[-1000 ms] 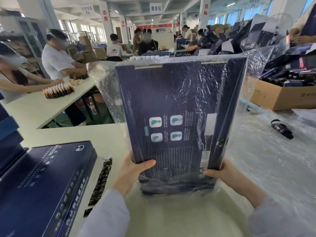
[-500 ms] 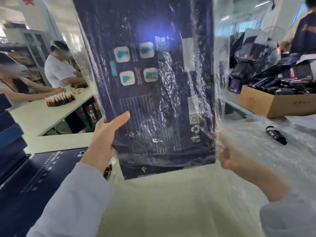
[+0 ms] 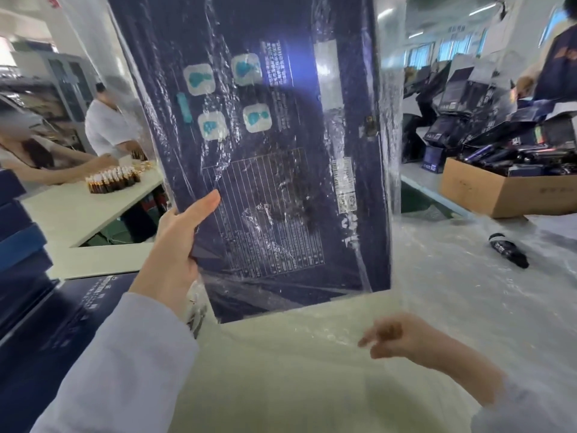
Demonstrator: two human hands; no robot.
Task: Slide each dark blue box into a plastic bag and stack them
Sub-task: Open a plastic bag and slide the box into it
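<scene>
Bagging judged complete: dark blue box point(image 3: 265, 189) sits inside plastic bag point(image 3: 391, 135), upright above the table point(image 3: 281, 389). Left hand point(image 3: 175, 245) grasps its left edge; right hand point(image 3: 402, 339) is blurred, grip indeterminate. Next: lay it flat on the left-edge stack point(image 3: 56, 332).

The box point(image 3: 265, 151) stands upright in the bag point(image 3: 390, 120), above the table point(image 3: 281, 385), with the left hand point(image 3: 175, 245) on its left edge. The right hand point(image 3: 402, 335) is below its right corner, apart. A second box point(image 3: 62, 339) lies flat at left. A bottle point(image 3: 509, 250) lies at right, before a carton point(image 3: 499, 195).
</scene>
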